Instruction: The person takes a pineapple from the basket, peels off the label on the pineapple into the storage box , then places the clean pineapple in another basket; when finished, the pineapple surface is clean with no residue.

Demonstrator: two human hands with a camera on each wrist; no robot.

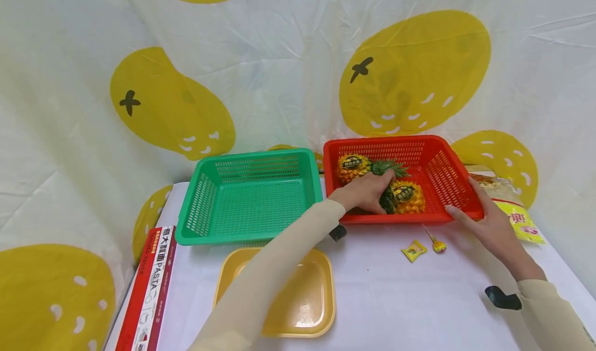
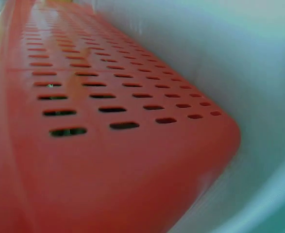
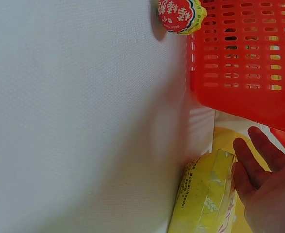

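Note:
Two small yellow-orange pineapples with dark labels lie in the red basket (image 1: 442,216). My left hand (image 1: 365,189) reaches over the front wall and grips the green crown of the front pineapple (image 1: 408,197) between thumb and fingers. Behind it, the rear pineapple (image 1: 352,168) has its crown pointing right. My right hand (image 1: 486,219) is at the basket's front right corner, thumb near the front rim and fingers extended along the outer side. In the right wrist view, its fingers (image 3: 251,162) are spread and overlap a yellow packet (image 3: 203,194). The left wrist view shows only the basket wall (image 2: 108,165), hiding the hand.
A green basket (image 1: 186,222) stands left of the red one, with a yellow tray (image 1: 326,309) in front. A lollipop (image 1: 438,245) and a wrapped candy (image 1: 414,250) lie before the red basket. A pasta box (image 1: 146,289) lies along the left edge.

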